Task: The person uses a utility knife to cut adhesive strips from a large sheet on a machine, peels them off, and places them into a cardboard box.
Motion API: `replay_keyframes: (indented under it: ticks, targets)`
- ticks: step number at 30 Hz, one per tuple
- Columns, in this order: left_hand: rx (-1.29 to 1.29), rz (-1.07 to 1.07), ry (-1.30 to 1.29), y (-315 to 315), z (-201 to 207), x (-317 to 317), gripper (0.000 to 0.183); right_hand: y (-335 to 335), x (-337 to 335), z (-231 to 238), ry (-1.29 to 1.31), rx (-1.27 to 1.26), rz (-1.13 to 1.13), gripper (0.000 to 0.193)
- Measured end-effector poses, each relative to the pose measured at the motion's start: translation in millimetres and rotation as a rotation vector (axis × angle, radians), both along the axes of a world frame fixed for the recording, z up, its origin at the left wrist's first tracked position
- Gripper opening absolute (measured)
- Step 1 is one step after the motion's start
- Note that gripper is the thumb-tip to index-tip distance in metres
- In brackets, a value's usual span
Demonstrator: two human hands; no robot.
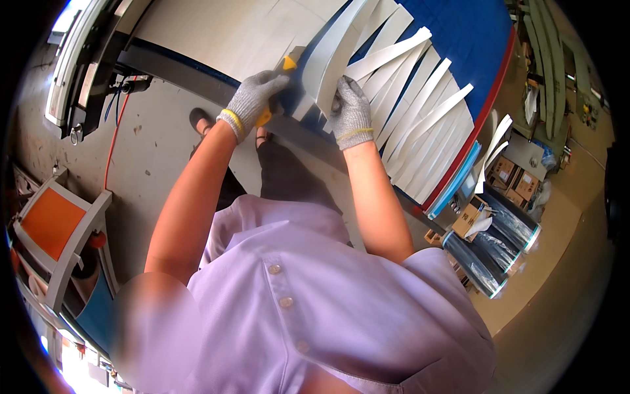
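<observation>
Both my hands wear grey knit gloves with yellow cuffs, over the near edge of a blue-topped table (467, 29). My left hand (252, 98) is closed around a grey-and-yellow hand tool (289, 62), whose exact kind is mostly hidden by the glove. A broad, curved white strip (331, 56) rises from the table, its near end pinched in the fingers of my right hand (352, 113). Beside that hand, several loose white strips (426, 125) lie fanned and overlapping, some curling up at their ends.
A pale sheet (216, 33) covers the table's left part. Red trim (482, 118) runs along its right edge. Plastic-wrapped dark rolls (495, 243) and cardboard boxes (515, 177) stand at the right. On the left are an orange-panelled frame (52, 220) and a hanging orange cable (113, 151).
</observation>
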State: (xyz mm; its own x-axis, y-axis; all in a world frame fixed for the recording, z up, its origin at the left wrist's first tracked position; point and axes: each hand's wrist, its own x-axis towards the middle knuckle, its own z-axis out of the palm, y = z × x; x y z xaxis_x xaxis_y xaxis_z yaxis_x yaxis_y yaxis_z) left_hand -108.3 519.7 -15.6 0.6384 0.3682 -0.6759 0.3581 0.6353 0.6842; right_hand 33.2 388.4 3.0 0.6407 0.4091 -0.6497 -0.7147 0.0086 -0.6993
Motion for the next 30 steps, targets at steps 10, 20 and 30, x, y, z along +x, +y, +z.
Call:
replay_keyframes:
  ticks: [10, 20, 30]
  targets:
    - [-0.144, 0.081, -0.092, -13.0, 5.1, 0.7, 0.044, -4.9, 2.6, -16.4, -0.144, -0.085, 0.091, 0.016]
    - [0.423, 0.151, 0.060, -36.2, 25.5, 3.9, 0.049, -12.7, -0.4, -15.2, -0.834, -0.447, 0.527, 0.044]
    - [0.220, 0.289, -0.043, -41.0, 42.4, -40.5, 0.033, 29.5, 29.1, 27.0, -2.239, -0.618, 1.081, 0.025]
